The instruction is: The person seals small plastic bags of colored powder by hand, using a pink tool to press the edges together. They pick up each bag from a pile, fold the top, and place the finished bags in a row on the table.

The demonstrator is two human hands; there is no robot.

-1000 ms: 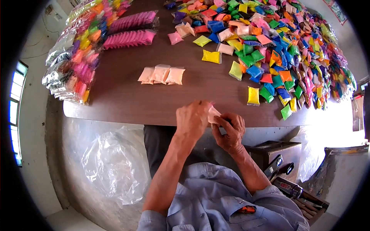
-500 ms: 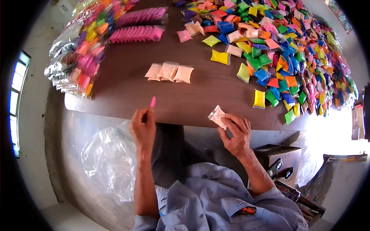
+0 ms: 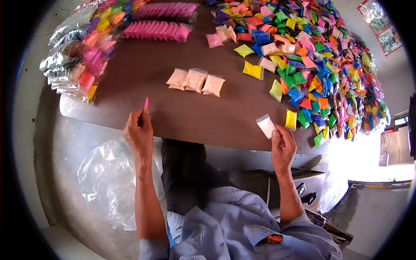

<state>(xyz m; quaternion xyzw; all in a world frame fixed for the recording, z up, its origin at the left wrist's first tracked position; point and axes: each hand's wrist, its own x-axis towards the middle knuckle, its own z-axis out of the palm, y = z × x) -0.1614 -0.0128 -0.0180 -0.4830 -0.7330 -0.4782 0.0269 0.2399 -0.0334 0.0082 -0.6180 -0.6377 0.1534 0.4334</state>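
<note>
The left hand [image 3: 138, 132] pinches 1 thin pink stick [image 3: 146, 103] upright at the near edge of the brown table [image 3: 143, 78]. The right hand [image 3: 282, 146], well apart from it, grips 1 pale packet [image 3: 265, 125] over the same edge, just beside 1 yellow packet [image 3: 290, 119]. Beyond the gap between the hands lie 3 peach packets [image 3: 196, 80], with bare tabletop around them. The print on a poster [image 3: 378, 21] far beyond the right hand is too blurred to read.
</note>
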